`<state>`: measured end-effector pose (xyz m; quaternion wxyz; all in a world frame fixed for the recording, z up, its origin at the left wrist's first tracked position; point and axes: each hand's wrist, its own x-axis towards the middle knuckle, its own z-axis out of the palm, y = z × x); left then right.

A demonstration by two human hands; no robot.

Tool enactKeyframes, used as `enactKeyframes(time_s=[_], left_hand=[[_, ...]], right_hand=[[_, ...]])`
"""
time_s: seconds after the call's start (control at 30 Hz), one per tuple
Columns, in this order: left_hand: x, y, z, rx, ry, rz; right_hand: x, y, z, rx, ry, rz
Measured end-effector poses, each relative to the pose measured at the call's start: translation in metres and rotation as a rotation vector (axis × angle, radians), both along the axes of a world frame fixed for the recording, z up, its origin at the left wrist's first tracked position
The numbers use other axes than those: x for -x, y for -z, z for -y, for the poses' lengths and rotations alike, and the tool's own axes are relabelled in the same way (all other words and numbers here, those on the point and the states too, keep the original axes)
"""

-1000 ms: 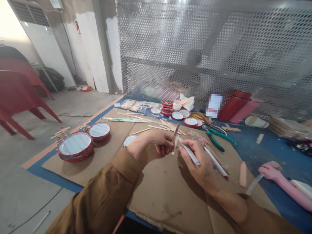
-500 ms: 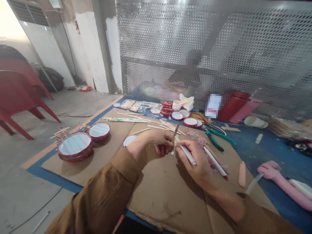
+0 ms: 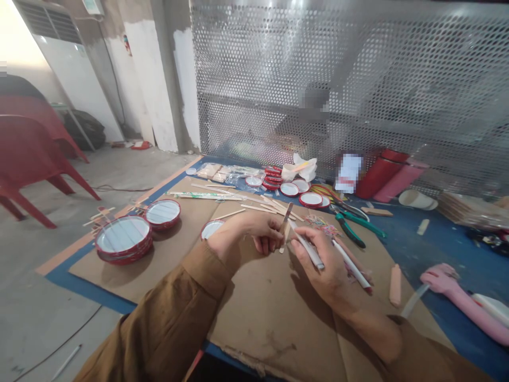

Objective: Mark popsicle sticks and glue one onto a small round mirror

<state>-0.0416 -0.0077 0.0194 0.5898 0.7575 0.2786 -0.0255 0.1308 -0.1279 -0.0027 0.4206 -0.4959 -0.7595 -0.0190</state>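
Note:
My left hand (image 3: 265, 232) is closed on a wooden craft stick (image 3: 287, 215), which stands tilted with its upper part darker than its lower end. In my right hand (image 3: 320, 257) is a white marker pen (image 3: 308, 248), its tip end pointing at the stick from close by. Whether the tip touches the wood I cannot tell. Beneath both hands lies a brown cardboard sheet (image 3: 262, 307). A second white marker (image 3: 353, 265) with a dark red end lies beside my right hand. Partly behind my left wrist is a small red-rimmed white disc (image 3: 210, 229).
Red-rimmed round drums (image 3: 123, 236) with sticks attached stand at the left. Loose craft sticks (image 3: 258, 208), coloured strings (image 3: 324, 225) and green-handled pliers (image 3: 350, 228) lie beyond my hands. A pink glue gun (image 3: 465, 300) is at the right; a perforated metal panel (image 3: 254, 79) rises behind.
My right hand and the marker have shifted slightly right, a little away from the craft stick. My left hand stays about where it was.

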Motion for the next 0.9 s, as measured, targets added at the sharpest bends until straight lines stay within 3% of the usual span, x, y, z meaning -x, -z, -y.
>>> enactKeyframes(time_s=[0.53, 0.9], left_hand=[[0.0009, -0.0014, -0.0007, 0.011, -0.004, -0.007], [0.0002, 0.0025, -0.0025, 0.004, 0.021, 0.007]], right_hand=[[-0.0003, 0.0017, 0.0010, 0.121, -0.008, -0.019], [0.0016, -0.0023, 0.0031, -0.031, 0.067, 0.011]])
